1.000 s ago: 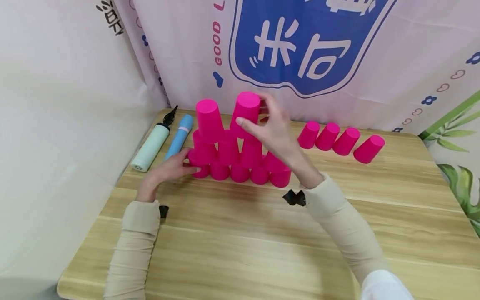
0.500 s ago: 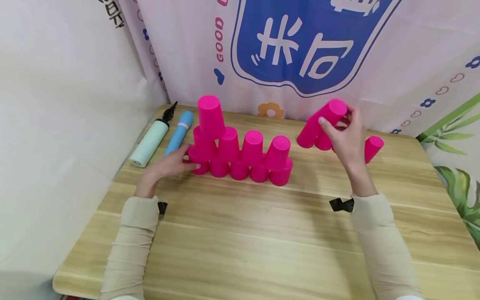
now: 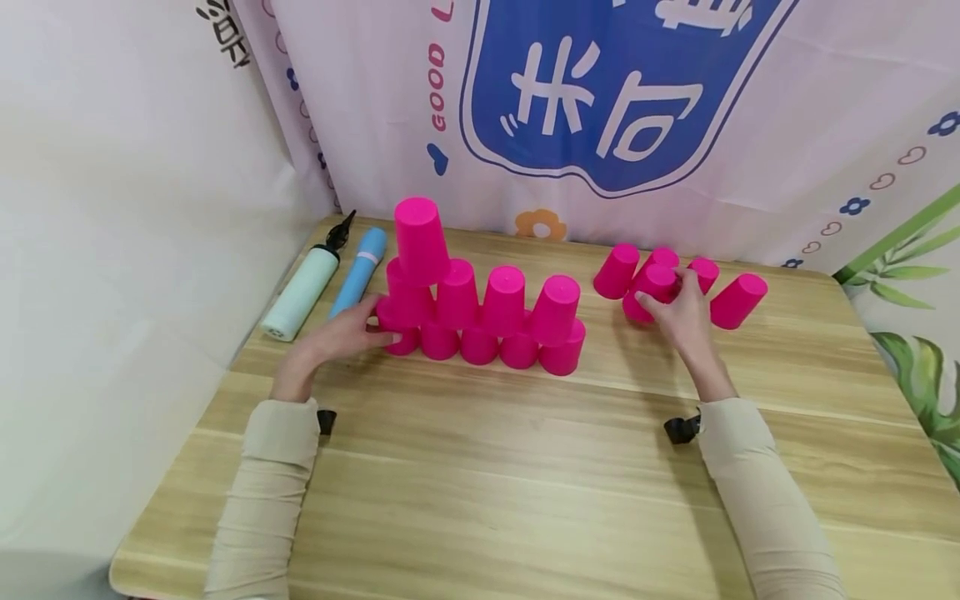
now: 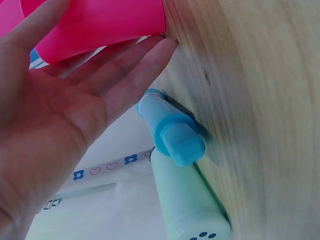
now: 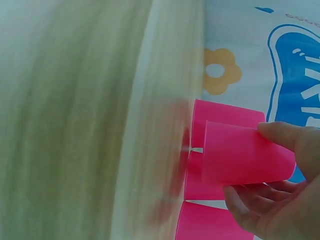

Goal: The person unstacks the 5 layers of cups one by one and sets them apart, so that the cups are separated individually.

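Note:
Upside-down pink cups form a stack [image 3: 480,342] left of the table's middle: a bottom row of several, a second row above it, and one top cup [image 3: 420,242] at the left end. My left hand [image 3: 341,337] holds the leftmost bottom cup [image 4: 110,25] between thumb and fingers, the lower fingers nearly straight in the left wrist view. My right hand [image 3: 686,317] grips another pink cup [image 5: 245,155] by its sides, thumb opposite the fingers. This cup is in front of a row of loose pink cups [image 3: 618,271], partly hiding some of them.
A mint-green hand pump [image 3: 303,287] with a black nozzle and a blue pump [image 3: 358,271] lie left of the stack. The wooden table [image 3: 480,492] meets a printed cloth [image 3: 360,108] at its back edge. A rightmost loose cup [image 3: 738,300] stands beyond my right hand.
My right hand has carried its cup from above the stack's second row to the right, then lowered it in front of the loose row. The left hand stays at the stack's left end.

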Demonstrator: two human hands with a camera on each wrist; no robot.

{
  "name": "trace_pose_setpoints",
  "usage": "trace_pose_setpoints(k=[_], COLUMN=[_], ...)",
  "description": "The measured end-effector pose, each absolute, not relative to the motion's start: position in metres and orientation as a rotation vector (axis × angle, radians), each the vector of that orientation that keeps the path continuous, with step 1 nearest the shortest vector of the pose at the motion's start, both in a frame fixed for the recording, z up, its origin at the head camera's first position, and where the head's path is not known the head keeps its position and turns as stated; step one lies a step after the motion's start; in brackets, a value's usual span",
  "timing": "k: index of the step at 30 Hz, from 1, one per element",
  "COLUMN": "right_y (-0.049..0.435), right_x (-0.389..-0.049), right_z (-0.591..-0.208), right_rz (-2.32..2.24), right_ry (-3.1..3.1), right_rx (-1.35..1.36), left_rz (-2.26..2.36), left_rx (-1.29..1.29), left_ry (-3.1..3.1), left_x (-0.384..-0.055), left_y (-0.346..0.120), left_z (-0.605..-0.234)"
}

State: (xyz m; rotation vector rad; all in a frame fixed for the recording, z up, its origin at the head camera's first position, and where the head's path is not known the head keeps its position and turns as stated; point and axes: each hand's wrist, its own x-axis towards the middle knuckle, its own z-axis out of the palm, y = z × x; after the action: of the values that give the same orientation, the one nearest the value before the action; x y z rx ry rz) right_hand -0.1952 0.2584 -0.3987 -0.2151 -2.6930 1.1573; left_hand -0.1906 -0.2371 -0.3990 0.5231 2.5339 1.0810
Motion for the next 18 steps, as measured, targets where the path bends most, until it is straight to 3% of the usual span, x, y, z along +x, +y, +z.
trace_pose_setpoints(k=[13, 18], right_y=[0.263, 0.260], right_x=[-0.202, -0.191], right_z=[-0.416, -0.402], right_rz=[1.116, 1.081], right_ry=[-2.746, -2.738], right_rx=[-0.222, -0.188], left_rz=[1.065, 1.063], left_rx=[0.519, 0.528], left_ry=[2.551, 2.552], left_x=[-0.191, -0.190], left_y=[-0.238, -0.238], left_z=[-0.398, -0.399])
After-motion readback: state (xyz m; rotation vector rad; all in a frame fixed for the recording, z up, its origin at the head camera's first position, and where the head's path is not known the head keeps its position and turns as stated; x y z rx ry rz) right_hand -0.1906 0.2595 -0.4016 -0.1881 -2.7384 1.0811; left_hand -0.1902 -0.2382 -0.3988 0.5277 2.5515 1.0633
